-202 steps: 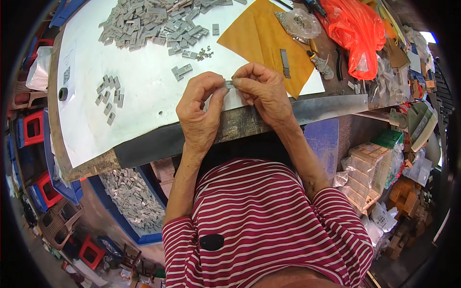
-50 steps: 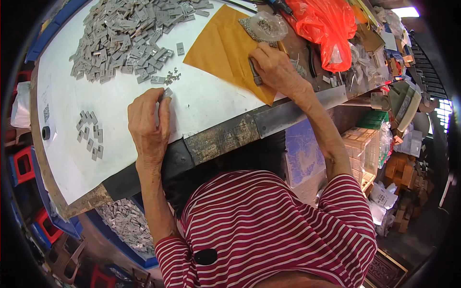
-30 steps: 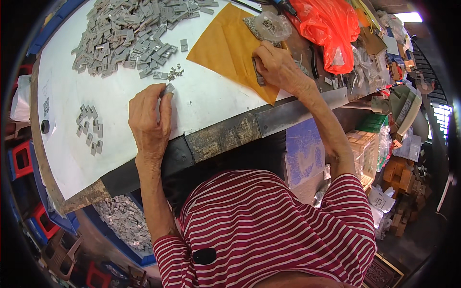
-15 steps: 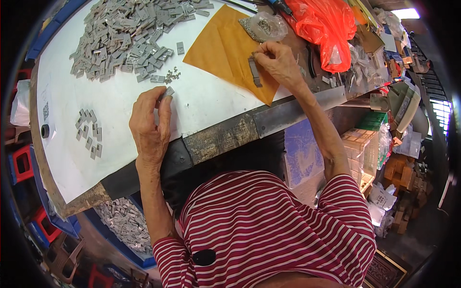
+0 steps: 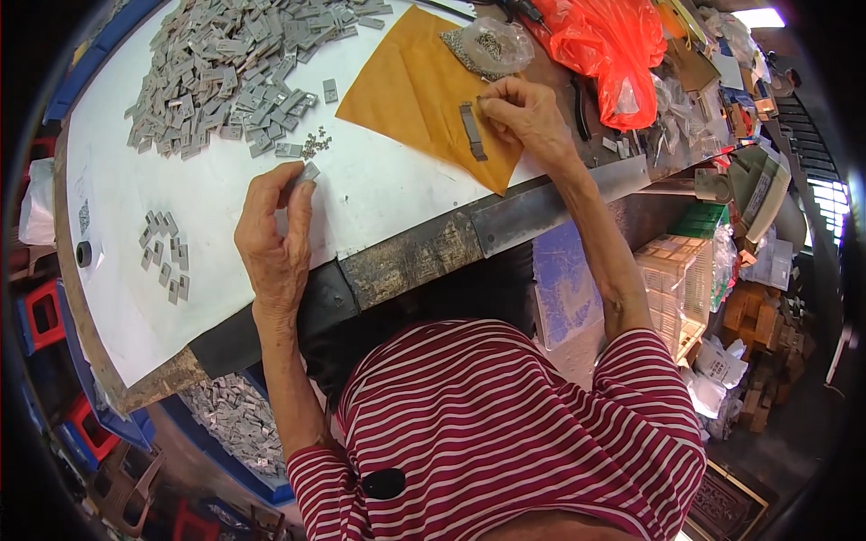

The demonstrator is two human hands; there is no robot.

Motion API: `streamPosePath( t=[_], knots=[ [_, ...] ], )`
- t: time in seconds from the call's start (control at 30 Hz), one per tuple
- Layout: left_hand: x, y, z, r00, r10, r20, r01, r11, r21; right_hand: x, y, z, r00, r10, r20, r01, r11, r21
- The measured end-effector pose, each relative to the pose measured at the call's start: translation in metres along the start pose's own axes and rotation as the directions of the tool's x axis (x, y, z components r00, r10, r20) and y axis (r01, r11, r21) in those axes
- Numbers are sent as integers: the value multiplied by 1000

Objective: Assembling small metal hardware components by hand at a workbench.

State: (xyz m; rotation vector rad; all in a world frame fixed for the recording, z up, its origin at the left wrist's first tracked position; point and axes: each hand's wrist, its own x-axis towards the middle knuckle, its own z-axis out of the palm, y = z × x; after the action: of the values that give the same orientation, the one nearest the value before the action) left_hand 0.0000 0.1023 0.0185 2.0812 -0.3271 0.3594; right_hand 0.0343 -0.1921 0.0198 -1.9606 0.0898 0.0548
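My left hand (image 5: 276, 233) is closed, with a small grey metal plate (image 5: 309, 172) pinched between thumb and fingers above the white sheet (image 5: 216, 243). Just beyond it lie a cluster of tiny metal parts (image 5: 317, 142) and a big heap of similar grey plates (image 5: 216, 81). To the right, my right hand (image 5: 534, 124) hovers over a brown paper sheet (image 5: 406, 99), thumb and forefinger pressed together. What they hold, if anything, is too small to make out. Beside those fingertips a dark grey notched metal strip (image 5: 473, 132) rests on the paper.
Several grey plates (image 5: 164, 252) are set out in rows at the left. An open clear bag of small parts (image 5: 492, 45), a red plastic bag (image 5: 609, 63) and black-handled pliers (image 5: 580, 108) sit at the far right. Below the table edge stands a blue bin (image 5: 203, 428) of plates.
My right fingertips have shifted slightly right, away from the top of the metal strip. My left hand still pinches its plate, and the whole view has drifted a little.
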Motion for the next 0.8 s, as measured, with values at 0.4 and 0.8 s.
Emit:
streamPosePath(
  t=[0.4,0.8],
  knots=[
    [-1,22,-4,926,-340,166,377,801,-465,-16,-23,7,935,155,320,-341,643,686],
    [-14,18,9,914,-355,194,404,769,-495,-32,-45,75,959,32,283,-191,811,554]
  ],
)
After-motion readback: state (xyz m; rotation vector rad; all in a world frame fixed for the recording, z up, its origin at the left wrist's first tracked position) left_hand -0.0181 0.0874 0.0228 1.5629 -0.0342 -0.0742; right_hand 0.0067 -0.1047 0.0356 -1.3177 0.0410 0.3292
